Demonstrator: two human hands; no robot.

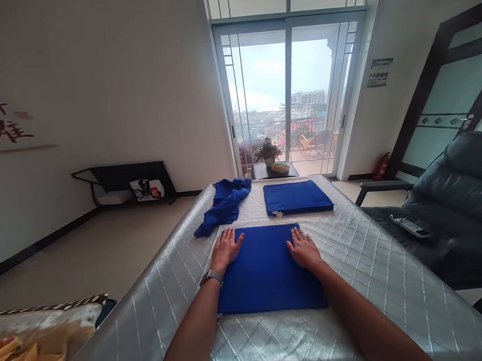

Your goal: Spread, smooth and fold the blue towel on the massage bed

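Note:
A flat rectangle of folded blue cloth [269, 273] lies in front of me on a table with a silver quilted cover [355, 249]. My left hand [226, 249] rests flat on its far left corner, fingers stretched out, a watch on the wrist. On the far right corner lies my right hand [303, 248], palm down with fingers extended. Beyond it, to the right, is a second folded blue cloth [297, 196] with a small white tag at its near edge. A crumpled blue cloth [226, 201] lies at the far left of the table.
On the right stands a dark padded armchair [455, 202] with a remote-like device [410, 226] on it. A small table with a potted plant [268, 151] is by the glass sliding door. At left are a black bench [168, 180] and yellowish cloth [29, 358].

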